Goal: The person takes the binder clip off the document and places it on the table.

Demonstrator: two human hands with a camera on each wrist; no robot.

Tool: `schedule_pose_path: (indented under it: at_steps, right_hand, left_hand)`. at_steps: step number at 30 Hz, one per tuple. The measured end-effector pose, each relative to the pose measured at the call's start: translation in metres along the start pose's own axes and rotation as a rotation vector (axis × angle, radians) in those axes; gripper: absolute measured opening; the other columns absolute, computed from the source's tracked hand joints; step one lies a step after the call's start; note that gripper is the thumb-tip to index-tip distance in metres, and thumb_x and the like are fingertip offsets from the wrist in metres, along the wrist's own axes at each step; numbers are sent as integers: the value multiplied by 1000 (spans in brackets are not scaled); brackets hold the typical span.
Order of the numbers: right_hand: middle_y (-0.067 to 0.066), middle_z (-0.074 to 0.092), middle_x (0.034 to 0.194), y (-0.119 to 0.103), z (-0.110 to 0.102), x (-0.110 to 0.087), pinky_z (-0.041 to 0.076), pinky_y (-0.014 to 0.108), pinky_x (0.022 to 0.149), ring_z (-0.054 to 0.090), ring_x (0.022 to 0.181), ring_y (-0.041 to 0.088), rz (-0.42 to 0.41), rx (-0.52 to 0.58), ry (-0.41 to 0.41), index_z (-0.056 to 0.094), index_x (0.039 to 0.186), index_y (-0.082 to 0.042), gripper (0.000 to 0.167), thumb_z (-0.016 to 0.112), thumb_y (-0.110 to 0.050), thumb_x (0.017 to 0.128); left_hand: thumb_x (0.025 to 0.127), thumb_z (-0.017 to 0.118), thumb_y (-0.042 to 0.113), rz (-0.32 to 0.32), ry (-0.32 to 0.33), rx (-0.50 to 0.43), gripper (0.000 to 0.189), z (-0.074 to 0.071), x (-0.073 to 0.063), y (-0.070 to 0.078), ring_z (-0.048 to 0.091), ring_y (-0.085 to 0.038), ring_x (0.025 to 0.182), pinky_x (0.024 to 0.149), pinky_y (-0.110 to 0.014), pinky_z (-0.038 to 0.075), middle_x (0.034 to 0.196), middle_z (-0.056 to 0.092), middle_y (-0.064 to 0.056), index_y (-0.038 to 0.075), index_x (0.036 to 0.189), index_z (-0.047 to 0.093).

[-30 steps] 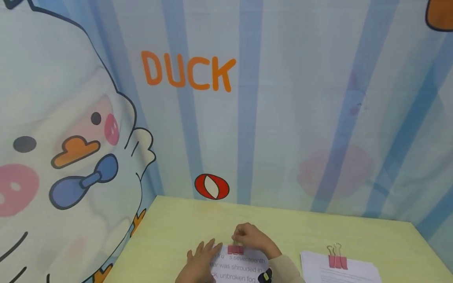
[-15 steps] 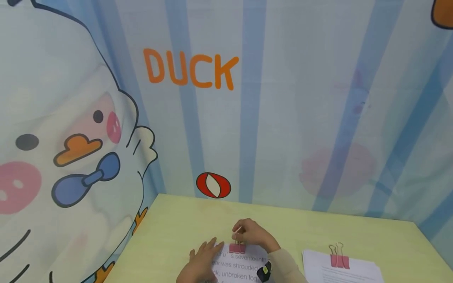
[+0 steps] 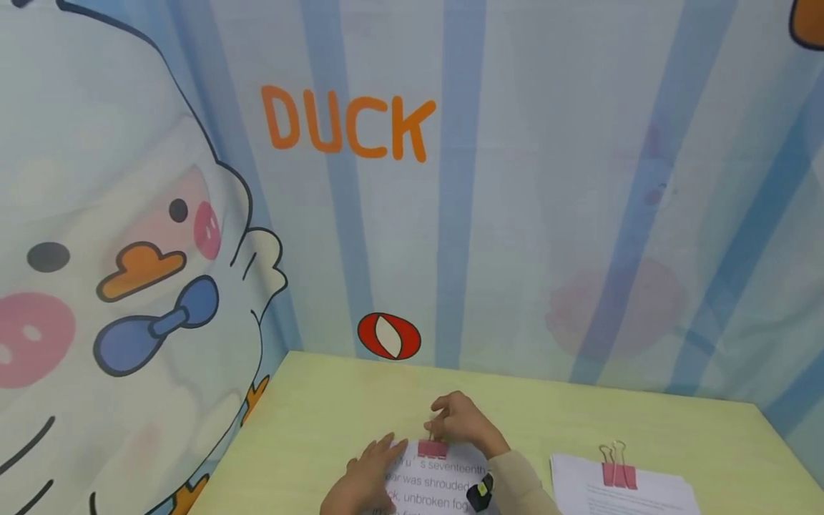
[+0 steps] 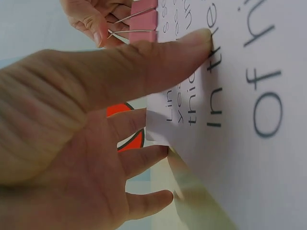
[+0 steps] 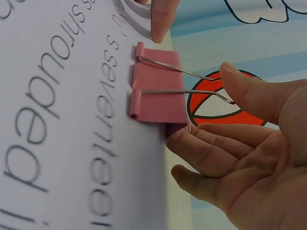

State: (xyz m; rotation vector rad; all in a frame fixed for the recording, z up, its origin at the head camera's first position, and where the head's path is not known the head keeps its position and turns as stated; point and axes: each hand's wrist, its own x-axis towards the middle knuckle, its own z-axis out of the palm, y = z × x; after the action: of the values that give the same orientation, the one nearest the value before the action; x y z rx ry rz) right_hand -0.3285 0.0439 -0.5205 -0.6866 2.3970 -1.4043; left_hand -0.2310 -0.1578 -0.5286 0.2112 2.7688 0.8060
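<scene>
A stack of printed paper (image 3: 428,486) lies at the front of the table with a pink binder clip (image 5: 160,86) on its top edge. My right hand (image 3: 460,422) is at the clip's wire handles; in the right wrist view its thumb touches the upper side of a handle (image 5: 182,92) while the other fingers curl below the clip. On the left side of the stack rests my left hand (image 3: 363,476), fingers spread and mostly straight. Its thumb (image 4: 163,60) presses flat across the printed page, and the index fingertip is hidden behind the paper's edge.
Another paper stack (image 3: 621,493) with its own pink binder clip (image 3: 619,476), handles raised, lies to the right on the pale yellow table (image 3: 695,436). A striped curtain (image 3: 502,214) with duck drawings stands behind the table. A dark wrist device (image 3: 480,493) sits by the right sleeve.
The right hand has shifted slightly up at the clip handles, and its index finger has lifted away from the thumb. The left hand stays on the stack. The head view has shifted a little.
</scene>
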Motion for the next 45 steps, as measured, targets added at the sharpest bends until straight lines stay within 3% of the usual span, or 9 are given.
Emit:
schedule_pose_path:
  at_steps: [5,11,17,25,36,45]
  right_hand:
    - [14,75,84,0,-4,1,56,49,84,74,72,28,-1,24,33,56,123,23,48,75,-3,88]
    - [16,75,87,0,-6,5,54,53,88,74,71,27,-11,26,29,55,124,22,48,74,-3,88]
    - [17,75,88,-2,-8,11,49,58,94,73,72,26,10,53,29,55,126,21,49,73,-4,89]
    - [16,75,92,-7,-10,14,52,56,90,73,70,27,-13,53,-7,63,117,18,36,72,-4,90]
    - [18,74,98,-15,-15,11,57,47,81,72,74,28,-46,37,-38,58,124,18,41,70,-7,94]
    - [22,72,105,-18,-22,-1,54,55,86,72,79,25,-51,4,-45,58,126,15,39,65,-12,99]
  left_hand:
    - [59,94,2,4,-9,5,95,3,2,-3,33,-50,141,103,-76,28,153,42,-20,8,145,54]
    - [56,100,18,-6,-14,7,100,4,3,-7,34,-50,141,101,-77,29,153,43,-19,9,145,54]
    - [57,98,11,-16,-11,17,98,2,4,-6,34,-49,141,103,-76,28,153,43,-18,10,145,54]
    - [57,97,9,-1,2,13,98,2,1,-5,34,-50,141,104,-75,27,153,43,-20,8,144,54]
    - [58,94,2,5,1,13,95,-1,1,-3,34,-50,141,105,-75,27,154,42,-20,9,145,55]
    - [58,95,4,18,20,42,96,-1,0,-3,34,-49,141,103,-75,28,156,40,-20,9,146,54]
